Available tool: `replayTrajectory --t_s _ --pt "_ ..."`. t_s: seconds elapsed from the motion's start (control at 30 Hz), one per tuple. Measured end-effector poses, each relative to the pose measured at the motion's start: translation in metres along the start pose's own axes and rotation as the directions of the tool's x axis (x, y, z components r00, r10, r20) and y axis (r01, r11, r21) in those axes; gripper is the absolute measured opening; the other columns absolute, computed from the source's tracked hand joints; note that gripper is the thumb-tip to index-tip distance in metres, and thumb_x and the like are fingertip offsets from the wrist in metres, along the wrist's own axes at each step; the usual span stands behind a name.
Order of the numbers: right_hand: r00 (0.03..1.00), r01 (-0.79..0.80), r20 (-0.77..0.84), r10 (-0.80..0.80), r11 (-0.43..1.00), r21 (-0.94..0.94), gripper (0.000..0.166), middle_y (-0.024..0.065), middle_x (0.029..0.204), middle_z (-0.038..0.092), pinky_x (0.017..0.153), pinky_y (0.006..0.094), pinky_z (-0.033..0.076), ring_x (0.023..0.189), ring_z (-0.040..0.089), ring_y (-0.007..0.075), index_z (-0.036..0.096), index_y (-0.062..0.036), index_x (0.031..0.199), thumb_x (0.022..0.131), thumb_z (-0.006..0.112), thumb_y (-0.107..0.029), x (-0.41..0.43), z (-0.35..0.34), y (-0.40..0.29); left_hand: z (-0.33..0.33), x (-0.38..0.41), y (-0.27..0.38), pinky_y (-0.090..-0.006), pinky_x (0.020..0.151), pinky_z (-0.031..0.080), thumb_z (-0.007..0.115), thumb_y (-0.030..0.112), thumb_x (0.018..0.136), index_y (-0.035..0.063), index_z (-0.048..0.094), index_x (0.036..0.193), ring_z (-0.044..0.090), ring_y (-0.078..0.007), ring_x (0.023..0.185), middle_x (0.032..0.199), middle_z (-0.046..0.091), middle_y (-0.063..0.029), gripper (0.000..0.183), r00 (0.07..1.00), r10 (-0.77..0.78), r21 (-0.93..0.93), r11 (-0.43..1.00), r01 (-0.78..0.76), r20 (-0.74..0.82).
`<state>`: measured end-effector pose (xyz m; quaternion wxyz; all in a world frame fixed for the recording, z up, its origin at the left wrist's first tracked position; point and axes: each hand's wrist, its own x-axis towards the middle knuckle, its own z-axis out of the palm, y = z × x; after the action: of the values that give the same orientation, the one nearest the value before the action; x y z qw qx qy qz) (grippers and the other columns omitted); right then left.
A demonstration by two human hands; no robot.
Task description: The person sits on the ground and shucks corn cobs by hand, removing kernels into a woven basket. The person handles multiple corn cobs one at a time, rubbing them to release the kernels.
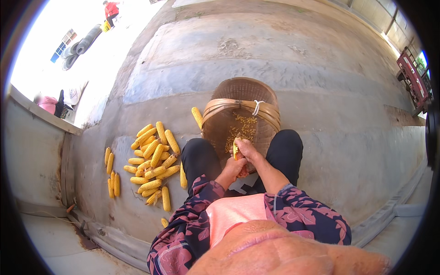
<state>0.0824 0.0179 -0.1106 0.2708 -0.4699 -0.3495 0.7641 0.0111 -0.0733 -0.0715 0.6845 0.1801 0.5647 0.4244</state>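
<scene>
Both my hands meet between my knees, over the near edge of a woven basket [242,87]. My left hand [232,167] is closed round the lower part of a corn cob [235,151], whose lower end looks reddish and bare. My right hand [245,148] grips the upper part, where yellow kernels still show. Loose corn kernels [245,127] lie inside the basket. The basket has a split-bamboo handle [220,105] across it, with a white cord [256,107] tied on. The fingers partly hide the cob.
A pile of yellow corn cobs [151,161] lies on the concrete floor to my left, with several more apart from it. One cob [197,117] lies beside the basket. A red cart [412,79] stands far right. Two other people are at the far left, near rolled mats [88,38].
</scene>
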Motion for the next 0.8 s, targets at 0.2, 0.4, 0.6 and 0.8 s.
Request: replayTrajectory --t_s 0.2,0.4,0.6,0.8 --pt "0.998 0.055 0.011 -0.056 0.997 0.048 0.021 0.0084 0.071 0.059 0.052 0.0331 0.052 0.058 0.062 0.0189 0.056 -0.0026 0.088 0.089 0.055 -0.024 -0.006 0.005 -0.013 -0.006 0.021 -0.016 -0.0329 0.046 0.048 0.062 0.011 0.079 0.0025 0.059 0.081 0.056 -0.0184 0.050 0.062 0.056 -0.0064 0.010 0.989 0.132 0.101 0.987 -0.124 -0.073" --pt "0.997 0.050 -0.054 -0.049 0.999 0.003 0.022 0.0062 0.070 0.058 0.050 0.0327 0.051 0.057 0.061 0.0178 0.055 -0.0032 0.086 0.090 0.057 -0.024 0.008 -0.003 0.005 -0.001 0.013 -0.010 -0.0324 0.046 0.048 0.062 0.012 0.080 0.0026 0.060 0.080 0.055 -0.0175 0.049 0.062 0.056 -0.0067 0.009 0.995 0.076 0.083 0.994 -0.070 -0.066" --pt "0.973 0.194 -0.087 -0.214 0.960 -0.201 0.030 0.0044 0.071 0.059 0.050 0.0310 0.050 0.056 0.060 0.0172 0.054 -0.0035 0.089 0.089 0.059 -0.033 0.022 -0.010 0.015 -0.010 0.023 -0.020 -0.0372 0.057 0.050 0.064 0.018 0.076 0.0004 0.058 0.087 0.061 -0.0246 0.062 0.073 0.062 -0.0146 0.022 0.953 0.246 0.459 0.877 -0.141 -0.178" --pt "0.990 0.079 -0.120 -0.070 0.994 0.071 0.038 0.0064 0.069 0.060 0.052 0.0314 0.052 0.056 0.060 0.0170 0.054 -0.0062 0.091 0.088 0.061 -0.043 0.011 0.000 0.012 -0.006 0.016 -0.016 -0.0449 0.073 0.051 0.064 0.031 0.075 -0.0026 0.052 0.098 0.065 -0.0367 0.081 0.088 0.065 -0.0229 0.042 0.939 0.291 0.697 0.712 -0.084 -0.185"
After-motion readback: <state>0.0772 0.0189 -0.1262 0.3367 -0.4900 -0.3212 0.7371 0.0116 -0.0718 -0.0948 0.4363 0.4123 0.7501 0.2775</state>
